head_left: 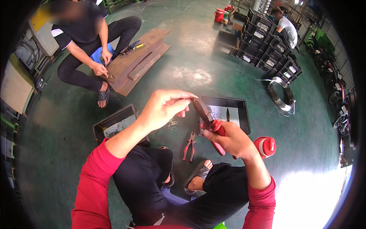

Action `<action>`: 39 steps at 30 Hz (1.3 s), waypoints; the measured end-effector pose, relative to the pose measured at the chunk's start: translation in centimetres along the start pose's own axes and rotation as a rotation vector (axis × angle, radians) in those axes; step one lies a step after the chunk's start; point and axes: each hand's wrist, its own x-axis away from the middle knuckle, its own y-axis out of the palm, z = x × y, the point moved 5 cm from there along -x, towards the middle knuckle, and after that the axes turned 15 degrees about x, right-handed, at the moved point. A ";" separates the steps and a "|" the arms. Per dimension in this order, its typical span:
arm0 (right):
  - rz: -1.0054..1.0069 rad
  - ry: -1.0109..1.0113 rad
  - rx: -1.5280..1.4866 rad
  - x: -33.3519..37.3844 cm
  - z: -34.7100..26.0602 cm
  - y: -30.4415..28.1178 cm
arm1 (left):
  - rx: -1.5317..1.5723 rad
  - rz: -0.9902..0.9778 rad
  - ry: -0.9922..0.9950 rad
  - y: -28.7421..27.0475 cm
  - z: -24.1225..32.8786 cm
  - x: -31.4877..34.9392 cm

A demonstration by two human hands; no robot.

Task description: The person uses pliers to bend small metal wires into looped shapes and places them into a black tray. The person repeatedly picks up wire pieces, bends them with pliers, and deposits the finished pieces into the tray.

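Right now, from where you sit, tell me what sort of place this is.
Most likely a workshop or small factory floor: black crates stand stacked on the green floor, a coil of wire lies near them, and the right hand grips red-handled pliers.

My pliers are red-handled and dark-headed, my sleeves plain red, my trousers black — and the floor is green, the bins black, the jug red and white.
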 end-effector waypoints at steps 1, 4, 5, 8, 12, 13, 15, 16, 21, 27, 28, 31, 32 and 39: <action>0.006 -0.018 -0.006 0.0 -0.1 0.0 | 0.008 -0.006 -0.012 0.0 0.0 0.0; 0.008 -0.008 -0.008 -0.4 -0.1 -0.2 | 0.005 -0.019 -0.021 -0.3 0.0 -0.4; -0.018 0.034 -0.014 -0.3 0.0 -0.3 | 0.003 -0.021 -0.025 -0.3 -0.1 -0.4; -0.050 0.086 -0.012 -0.1 0.1 -0.4 | 0.031 -0.025 -0.029 -0.3 -0.3 -0.5; 0.013 0.034 0.001 -0.1 -0.1 -0.5 | 0.039 -0.044 -0.037 -0.1 -0.1 -0.5; 0.049 0.017 0.024 -0.1 -0.2 -0.6 | 0.023 -0.052 -0.056 0.0 0.0 -0.5; 0.096 0.048 0.066 -0.2 -0.1 -0.7 | 0.001 -0.073 -0.082 0.1 0.2 -0.3; 0.097 0.049 0.052 -0.1 0.0 -0.7 | -0.006 -0.085 -0.090 0.3 0.3 -0.2; 0.154 0.124 0.095 0.0 0.6 -0.7 | -0.266 -0.030 0.092 1.6 1.2 0.5; 0.378 -0.061 0.135 -0.5 0.2 -0.1 | -0.382 0.028 0.279 2.9 1.9 0.7; 0.403 -0.092 0.153 -0.6 0.1 -0.1 | -0.398 0.029 0.281 3.0 1.8 0.7; 0.435 -0.097 0.193 -0.7 0.0 0.0 | -0.402 0.062 0.339 3.1 1.8 0.7; 0.426 -0.071 0.197 -0.8 0.1 0.0 | -0.410 0.067 0.343 3.0 1.7 0.7; 0.458 -0.087 0.249 -1.2 0.2 0.5 | -0.376 0.097 0.285 2.8 1.0 1.1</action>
